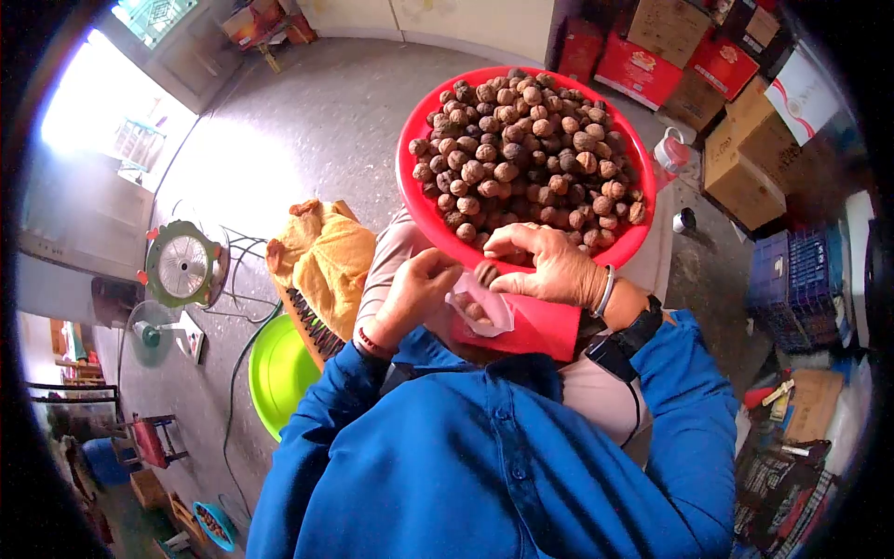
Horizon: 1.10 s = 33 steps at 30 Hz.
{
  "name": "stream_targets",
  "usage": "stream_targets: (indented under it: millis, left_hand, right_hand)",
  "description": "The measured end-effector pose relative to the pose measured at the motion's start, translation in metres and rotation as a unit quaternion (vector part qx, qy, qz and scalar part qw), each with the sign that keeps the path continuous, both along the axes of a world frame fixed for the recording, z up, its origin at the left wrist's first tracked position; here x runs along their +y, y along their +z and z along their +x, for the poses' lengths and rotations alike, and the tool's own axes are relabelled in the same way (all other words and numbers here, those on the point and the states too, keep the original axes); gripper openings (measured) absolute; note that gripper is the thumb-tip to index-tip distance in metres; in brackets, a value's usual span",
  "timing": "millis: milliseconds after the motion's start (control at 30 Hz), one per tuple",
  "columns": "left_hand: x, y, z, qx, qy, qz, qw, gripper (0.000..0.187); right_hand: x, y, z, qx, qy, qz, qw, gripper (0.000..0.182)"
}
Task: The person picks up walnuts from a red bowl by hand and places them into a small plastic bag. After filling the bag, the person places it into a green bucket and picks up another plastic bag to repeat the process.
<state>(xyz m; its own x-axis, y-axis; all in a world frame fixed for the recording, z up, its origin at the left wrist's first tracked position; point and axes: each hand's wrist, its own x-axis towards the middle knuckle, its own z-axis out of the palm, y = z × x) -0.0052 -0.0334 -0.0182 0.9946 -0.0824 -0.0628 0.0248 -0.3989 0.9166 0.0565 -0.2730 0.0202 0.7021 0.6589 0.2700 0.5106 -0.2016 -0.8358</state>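
A large red basin [407, 177] heaped with brown walnuts [512, 154] stands in front of my lap. My right hand [549, 267] is at the basin's near edge, its thumb and fingers curved around a dark walnut [486, 273] above a small plastic bag. The bag [494, 317] is open at the top and has a few nuts inside. On its other side, my left hand [414, 292] pinches the bag's rim with bent fingers. Beneath the bag lies a red surface [545, 326].
Left of my lap are a yellow cloth [326, 256], a lime green basin [279, 373] and a round fan [183, 265] with cables on the floor. Cardboard boxes [745, 158] and a blue crate [796, 284] stand at the right.
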Motion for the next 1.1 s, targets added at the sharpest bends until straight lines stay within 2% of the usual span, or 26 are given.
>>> stream_targets:
  millis: [67, 133, 200, 267, 333, 400, 500, 600, 800, 1100]
  left_hand:
    - [0.0, -0.004, 0.0, 0.012, 0.001, -0.015, 1.0, 0.019]
    - [0.002, -0.008, 0.001, 0.024, 0.003, -0.031, 0.999, 0.019]
    - [0.005, -0.012, 0.001, 0.017, -0.01, 0.006, 1.0, 0.023]
    - [0.003, -0.011, 0.0, 0.02, -0.007, -0.021, 1.0, 0.02]
    - [0.002, -0.009, -0.001, 0.023, -0.003, -0.048, 0.999, 0.017]
    - [0.001, -0.005, -0.002, 0.06, 0.006, -0.058, 0.997, 0.017]
    - [0.002, -0.01, -0.001, 0.047, -0.003, -0.049, 0.998, 0.019]
    - [0.003, -0.007, -0.002, 0.068, -0.001, -0.054, 0.996, 0.02]
    - [0.004, -0.001, -0.002, 0.104, -0.011, -0.072, 0.992, 0.021]
    - [0.007, -0.013, 0.0, 0.065, -0.025, -0.069, 0.995, 0.021]
  right_hand:
    - [-0.003, 0.001, 0.002, 0.007, -0.014, 0.0, 1.0, 0.035]
    - [-0.012, -0.001, 0.012, -0.036, -0.091, -0.094, 0.991, 0.037]
    - [-0.021, -0.013, 0.026, 0.046, -0.177, -0.072, 0.98, 0.027]
    - [-0.031, -0.015, 0.04, -0.097, -0.255, -0.117, 0.955, 0.021]
    - [-0.038, -0.024, 0.05, -0.115, -0.32, -0.145, 0.929, 0.022]
    - [-0.047, -0.025, 0.056, -0.154, -0.326, -0.221, 0.906, 0.033]
    - [-0.05, -0.033, 0.063, -0.169, -0.332, -0.257, 0.892, 0.036]
    - [-0.05, -0.04, 0.068, -0.154, -0.319, -0.265, 0.897, 0.03]
    - [-0.045, -0.045, 0.073, -0.166, -0.325, -0.292, 0.884, 0.032]
    - [-0.044, -0.056, 0.081, -0.189, -0.328, -0.256, 0.889, 0.038]
